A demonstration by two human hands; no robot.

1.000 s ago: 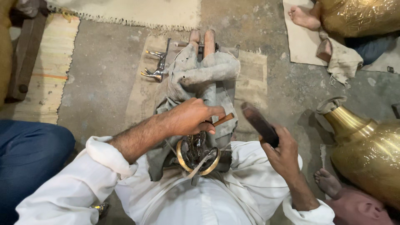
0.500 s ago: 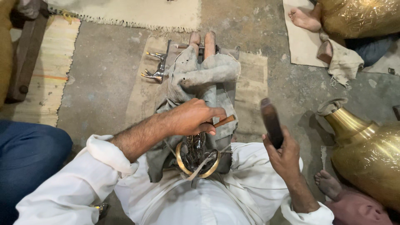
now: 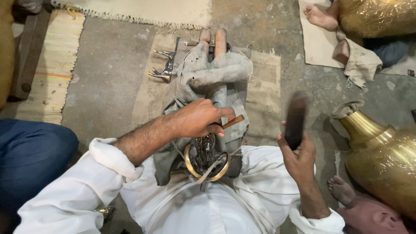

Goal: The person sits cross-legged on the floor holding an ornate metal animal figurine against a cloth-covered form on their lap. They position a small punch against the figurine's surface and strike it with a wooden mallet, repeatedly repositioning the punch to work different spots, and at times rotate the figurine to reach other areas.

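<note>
Right hand, clamped on a dark mallet, has swung upright at three o'clock of the left hand, which pinches a chisel over the brass ring.

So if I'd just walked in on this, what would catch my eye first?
Probably the big shiny brass vessel at the right edge, gleaming against the grey floor. Then, in the middle, the person's left hand pinching a thin copper-coloured rod over a dark ornate metal piece with a brass ring, which rests on cloth in the lap. The right hand has a dark mallet raised, blurred.
</note>
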